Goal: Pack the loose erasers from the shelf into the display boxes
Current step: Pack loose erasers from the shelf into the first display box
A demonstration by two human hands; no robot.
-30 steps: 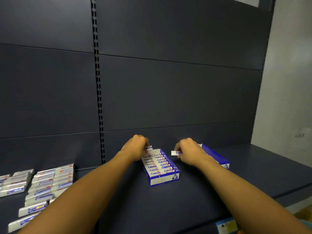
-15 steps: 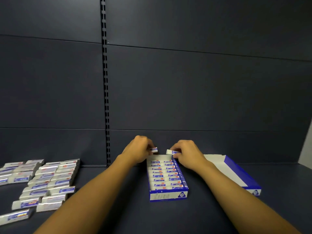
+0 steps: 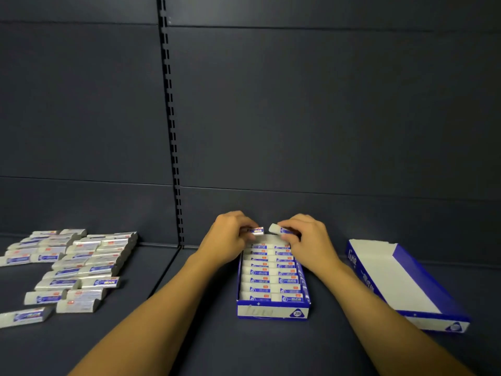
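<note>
Two held erasers (image 3: 267, 229), lengthwise left-right.

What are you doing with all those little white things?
A person is packing erasers into a blue display box on a dark shelf. The left hand pinches one eraser and the right hand pinches another eraser, both over the far end of the box, which is nearly full with two rows. A second box on the right is empty. A pile of loose wrapped erasers waits on the left.
</note>
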